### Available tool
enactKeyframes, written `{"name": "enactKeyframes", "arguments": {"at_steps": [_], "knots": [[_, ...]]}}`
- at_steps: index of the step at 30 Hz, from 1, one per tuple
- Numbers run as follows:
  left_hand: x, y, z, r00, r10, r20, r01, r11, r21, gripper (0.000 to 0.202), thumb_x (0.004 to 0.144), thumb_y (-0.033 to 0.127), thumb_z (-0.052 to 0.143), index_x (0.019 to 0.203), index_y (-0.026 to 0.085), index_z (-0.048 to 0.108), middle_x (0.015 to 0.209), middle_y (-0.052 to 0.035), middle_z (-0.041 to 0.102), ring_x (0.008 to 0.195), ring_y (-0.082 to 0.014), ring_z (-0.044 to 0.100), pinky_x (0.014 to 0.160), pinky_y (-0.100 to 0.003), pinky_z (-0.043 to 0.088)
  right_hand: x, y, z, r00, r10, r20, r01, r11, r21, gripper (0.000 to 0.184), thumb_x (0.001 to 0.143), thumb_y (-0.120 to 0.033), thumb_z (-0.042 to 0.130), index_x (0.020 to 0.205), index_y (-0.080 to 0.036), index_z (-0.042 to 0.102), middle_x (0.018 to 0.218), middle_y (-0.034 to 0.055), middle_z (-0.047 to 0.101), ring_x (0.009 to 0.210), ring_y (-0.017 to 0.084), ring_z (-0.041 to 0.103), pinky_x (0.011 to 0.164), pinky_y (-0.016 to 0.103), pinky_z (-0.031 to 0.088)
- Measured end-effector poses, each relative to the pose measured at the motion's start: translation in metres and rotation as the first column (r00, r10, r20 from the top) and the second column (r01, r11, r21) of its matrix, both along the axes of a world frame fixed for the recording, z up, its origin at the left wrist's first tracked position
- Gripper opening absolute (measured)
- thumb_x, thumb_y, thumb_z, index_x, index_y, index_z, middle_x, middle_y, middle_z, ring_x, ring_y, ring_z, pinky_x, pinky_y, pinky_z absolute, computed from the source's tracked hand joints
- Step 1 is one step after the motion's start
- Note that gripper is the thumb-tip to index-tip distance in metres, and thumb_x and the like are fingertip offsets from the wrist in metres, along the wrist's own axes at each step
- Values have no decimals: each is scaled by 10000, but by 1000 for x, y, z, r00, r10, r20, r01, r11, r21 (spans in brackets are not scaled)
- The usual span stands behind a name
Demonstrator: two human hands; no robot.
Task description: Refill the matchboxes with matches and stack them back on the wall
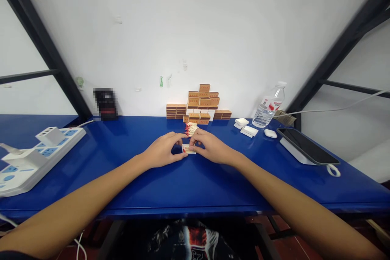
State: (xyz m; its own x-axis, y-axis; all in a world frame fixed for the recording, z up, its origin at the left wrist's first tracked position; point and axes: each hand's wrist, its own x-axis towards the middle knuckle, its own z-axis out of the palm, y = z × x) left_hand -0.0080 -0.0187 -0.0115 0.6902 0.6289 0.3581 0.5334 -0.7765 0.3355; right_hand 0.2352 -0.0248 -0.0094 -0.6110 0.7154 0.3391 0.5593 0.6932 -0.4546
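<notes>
A small white matchbox tray with several matches in it lies on the blue desk in front of me. My left hand grips its left end between thumb and fingers. The bent fingers and thumb of my right hand are closed over the matches in the tray, partly covering them. Just behind both hands lies a pile of loose red-tipped matches. Farther back, brown matchboxes are stacked in a stepped pile against the wall.
A power strip with plugs is at the left. To the right are white trays, a water bottle, a white earphone case and a phone. A blurred black object stands near the wall.
</notes>
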Motion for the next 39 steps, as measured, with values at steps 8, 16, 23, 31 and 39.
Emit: {"name": "enactKeyframes", "arguments": {"at_steps": [8,16,23,31,39], "knots": [[0,0,1,1000,-1,-3,1,1000,0,523,914,399,716,1381,231,550,1052,-49,704,1006,-248,648,895,-392,526,0,0,-2,999,5,-40,-5,1000,12,62,973,-224,643,943,-193,687,968,49,563,892,189,554,792,309,455],[0,0,-1,1000,-4,4,4,1000,-4,519,910,384,723,1378,234,554,1047,-42,701,999,-239,646,887,-385,526,1,-2,3,1000,13,27,-13,1000,-3,53,955,-190,663,957,-194,716,975,57,597,944,207,568,812,321,453],[0,0,1,1000,-5,2,5,1000,-7,506,913,391,721,1369,240,563,1054,-45,705,1013,-245,648,898,-394,526,0,-1,2,999,31,23,-31,999,14,85,960,-146,642,964,-188,716,981,53,595,953,199,569,834,319,460],[1,0,1,1000,-15,6,15,1000,-15,515,916,409,713,1378,240,564,1048,-46,702,1005,-242,646,894,-392,528,0,1,-3,999,-11,51,9,999,47,68,966,-165,635,944,-180,697,985,66,587,954,212,571,836,331,471],[1,0,1,1000,-22,10,22,1000,-9,503,915,408,714,1367,247,563,1050,-46,704,1005,-242,647,893,-392,529,-1,-8,7,999,-1,44,0,999,36,51,938,-187,661,913,-191,705,955,55,593,923,205,569,805,321,463]]}}
